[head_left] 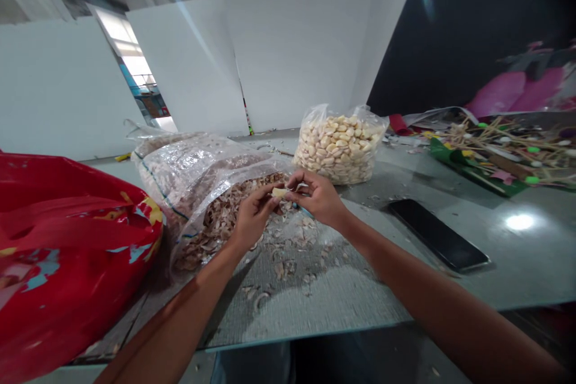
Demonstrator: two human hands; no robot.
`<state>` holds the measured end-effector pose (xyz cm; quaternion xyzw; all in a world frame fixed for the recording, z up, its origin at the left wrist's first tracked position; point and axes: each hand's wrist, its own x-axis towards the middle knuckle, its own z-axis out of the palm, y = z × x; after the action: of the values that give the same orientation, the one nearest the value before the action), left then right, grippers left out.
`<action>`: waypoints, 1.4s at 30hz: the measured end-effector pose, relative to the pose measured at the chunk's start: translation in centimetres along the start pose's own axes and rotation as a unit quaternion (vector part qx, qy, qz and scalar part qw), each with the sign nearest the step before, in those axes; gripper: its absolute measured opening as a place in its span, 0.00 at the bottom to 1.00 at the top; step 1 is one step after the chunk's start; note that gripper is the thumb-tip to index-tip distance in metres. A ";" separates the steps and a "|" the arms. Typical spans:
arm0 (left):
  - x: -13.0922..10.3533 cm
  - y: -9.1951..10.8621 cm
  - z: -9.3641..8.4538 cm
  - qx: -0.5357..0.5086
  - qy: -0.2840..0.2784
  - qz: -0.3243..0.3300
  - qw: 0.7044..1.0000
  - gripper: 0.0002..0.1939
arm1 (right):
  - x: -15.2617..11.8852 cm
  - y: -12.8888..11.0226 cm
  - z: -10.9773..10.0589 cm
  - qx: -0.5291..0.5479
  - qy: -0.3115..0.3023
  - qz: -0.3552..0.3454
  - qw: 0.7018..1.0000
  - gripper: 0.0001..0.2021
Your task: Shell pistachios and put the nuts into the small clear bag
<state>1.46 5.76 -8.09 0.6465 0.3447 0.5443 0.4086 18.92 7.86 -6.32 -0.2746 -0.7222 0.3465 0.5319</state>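
Pinching a pale piece point(278, 192) between the fingertips of the left hand point(252, 211) and the right hand point(317, 195), holding both close together over the table point(342, 306), between front and far edges. Working just beside the open mouth of a clear sack point(193, 153) of brown husks point(225, 210), facing a bag point(320, 113) of pale kernels point(339, 147) toward the far edge, having a black phone point(437, 234) lying nearer the front edge.

The small piece point(278, 192) at centre is pale yellow; the oval seeds point(337, 147) right of centre, cream; the flaky husks point(225, 210) left of centre, brown. The glossy plastic bag point(85, 258) at lower left is red, patched yellow and light blue.
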 end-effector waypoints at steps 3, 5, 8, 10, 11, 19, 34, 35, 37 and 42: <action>0.1 -0.3 -0.2 0.027 -0.005 0.005 1.000 0.18 | 0.0 0.0 -0.1 -0.023 -0.001 0.000 1.000 0.08; 0.1 -0.4 -0.3 0.040 -0.004 0.009 0.999 0.17 | 0.0 -0.1 0.0 -0.035 -0.003 0.000 0.999 0.07; 0.1 -0.2 -0.2 0.057 0.015 0.016 0.998 0.16 | -0.3 -0.1 0.3 -0.033 -0.010 -0.009 0.999 0.06; 0.2 0.1 -0.3 0.058 0.041 0.013 0.997 0.16 | -0.5 -0.2 0.5 -0.023 -0.022 -0.013 0.999 0.07; 0.3 0.2 -0.3 0.055 0.056 0.008 0.997 0.15 | -0.6 -0.3 0.5 -0.022 -0.027 -0.014 0.999 0.07; 0.4 0.7 -0.6 0.065 0.063 -0.003 0.996 0.20 | -0.7 -0.9 0.2 -0.147 0.042 -0.072 0.986 0.09; -0.1 -0.4 -0.2 0.093 0.035 0.036 0.994 0.18 | -0.8 -0.4 -0.2 -0.372 -0.006 -0.197 0.907 0.07; -0.1 -0.5 -0.2 0.088 0.033 0.034 0.995 0.18 | -0.8 -0.4 -0.2 -0.382 -0.007 -0.203 0.901 0.07; -0.1 -0.6 -0.2 0.083 0.026 0.031 0.996 0.18 | -0.8 -0.4 -0.2 -0.398 -0.006 -0.215 0.892 0.06; -0.2 -0.5 -0.1 0.074 0.013 0.025 0.997 0.19 | -0.7 -0.3 -0.1 -0.397 0.011 -0.222 0.891 0.06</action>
<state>1.31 5.77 -8.59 0.6762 0.3731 0.5355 0.3417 19.24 7.18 -6.44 -0.2993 -0.8359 -0.0988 0.4493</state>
